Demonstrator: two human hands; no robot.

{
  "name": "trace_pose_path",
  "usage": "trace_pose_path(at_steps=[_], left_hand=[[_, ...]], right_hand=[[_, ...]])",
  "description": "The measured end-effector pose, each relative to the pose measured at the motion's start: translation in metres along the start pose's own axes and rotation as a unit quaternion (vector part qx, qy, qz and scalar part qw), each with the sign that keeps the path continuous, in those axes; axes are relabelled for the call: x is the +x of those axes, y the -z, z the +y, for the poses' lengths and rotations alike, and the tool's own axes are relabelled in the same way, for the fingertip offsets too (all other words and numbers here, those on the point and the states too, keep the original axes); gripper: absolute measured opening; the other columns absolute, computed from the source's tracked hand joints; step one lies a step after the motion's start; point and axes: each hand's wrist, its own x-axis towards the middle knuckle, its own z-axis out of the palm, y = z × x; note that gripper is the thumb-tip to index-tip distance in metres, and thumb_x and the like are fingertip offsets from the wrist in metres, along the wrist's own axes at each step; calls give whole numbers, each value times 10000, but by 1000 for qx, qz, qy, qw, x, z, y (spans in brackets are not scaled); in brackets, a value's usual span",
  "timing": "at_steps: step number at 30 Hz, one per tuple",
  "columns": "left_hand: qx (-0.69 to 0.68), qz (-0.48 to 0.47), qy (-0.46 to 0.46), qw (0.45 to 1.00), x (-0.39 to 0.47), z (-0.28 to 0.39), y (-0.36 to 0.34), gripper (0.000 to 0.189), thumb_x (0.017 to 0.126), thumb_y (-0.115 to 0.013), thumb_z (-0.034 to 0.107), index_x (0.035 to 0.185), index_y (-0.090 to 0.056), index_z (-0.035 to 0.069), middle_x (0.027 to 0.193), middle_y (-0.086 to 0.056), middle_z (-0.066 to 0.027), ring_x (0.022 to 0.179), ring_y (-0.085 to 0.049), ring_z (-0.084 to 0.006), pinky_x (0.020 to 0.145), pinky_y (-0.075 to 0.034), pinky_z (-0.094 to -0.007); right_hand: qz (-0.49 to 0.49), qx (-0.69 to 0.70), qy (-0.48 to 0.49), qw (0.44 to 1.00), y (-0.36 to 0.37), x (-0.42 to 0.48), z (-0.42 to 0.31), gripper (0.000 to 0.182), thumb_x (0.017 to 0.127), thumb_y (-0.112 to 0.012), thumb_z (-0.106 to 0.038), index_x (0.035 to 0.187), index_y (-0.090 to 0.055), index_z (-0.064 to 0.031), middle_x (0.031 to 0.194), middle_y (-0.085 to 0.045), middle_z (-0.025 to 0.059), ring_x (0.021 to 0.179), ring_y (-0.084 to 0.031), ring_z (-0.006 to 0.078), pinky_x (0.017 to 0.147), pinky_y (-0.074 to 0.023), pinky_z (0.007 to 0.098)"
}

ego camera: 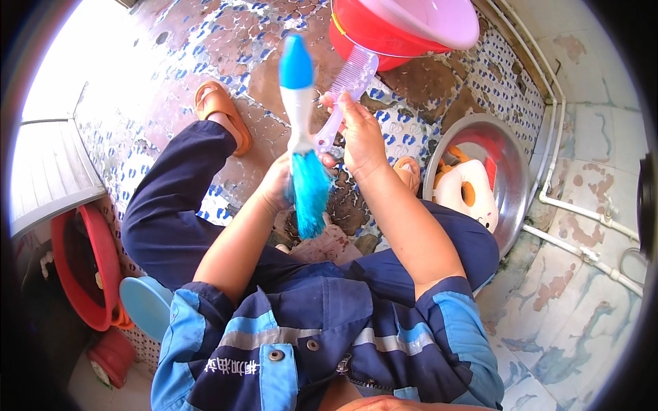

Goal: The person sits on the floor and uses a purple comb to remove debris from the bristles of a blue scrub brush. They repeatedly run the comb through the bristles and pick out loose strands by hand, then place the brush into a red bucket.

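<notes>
My left hand (280, 182) grips a duster-type brush at the neck, with the fingers partly hidden behind it. This brush has a white plastic handle (299, 110) with a blue end pointing away from me. Its bright blue bristles (310, 198) hang toward my lap and look blurred. My right hand (364, 134) holds a lilac plastic comb (354, 72) by its handle, between thumb and fingers. The comb's teeth face up and to the left. Its holed handle end lies close beside the brush neck; whether they touch I cannot tell.
Ahead stands a red bucket (354, 49) with a pink basin (452, 25) on it. A metal basin (514, 226) at right holds a white-and-orange soft toy (462, 192). Red (110, 267) and light blue (146, 303) basins are at left. White pipes (576, 210) run along the tiled wall.
</notes>
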Motion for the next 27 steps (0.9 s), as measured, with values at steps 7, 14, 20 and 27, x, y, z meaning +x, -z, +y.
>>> trace_pose_path(at_steps=[7, 14, 20, 27], left_hand=[[19, 142, -137, 980, -18, 4, -10, 205, 872, -497, 161, 953, -557, -18, 863, -625, -87, 732, -625, -174, 676, -517, -295], [240, 151, -101, 954, -47, 42, 25, 184, 854, -548, 154, 942, -600, 0, 788, -615, -25, 670, -580, -83, 635, -471, -217], [339, 112, -7, 934, -54, 73, 31, 232, 836, -572, 174, 934, -612, -33, 811, -626, -46, 694, -582, -93, 653, -468, -224], [494, 37, 74, 866, -55, 130, 35, 192, 854, -551, 174, 837, -636, 2, 687, -525, 53, 629, -444, -38, 593, -383, -204]], right_hand=[[-20, 46, -115, 992, -21, -13, 15, 216, 870, -572, -259, 897, -647, -58, 811, -618, -17, 630, -458, 7, 539, -359, 162], [-60, 40, -150, 986, -12, 7, 16, 102, 750, -695, -100, 807, -652, -27, 681, -596, 9, 516, -466, 55, 469, -360, 187], [-114, 38, -170, 978, -5, 19, 4, 115, 720, -710, -34, 809, -646, 0, 726, -637, 57, 518, -492, 66, 438, -342, 174], [-179, -146, -114, 966, 1, 26, 0, 172, 707, -738, -84, 820, -641, 2, 730, -638, 50, 587, -544, 85, 541, -428, 200]])
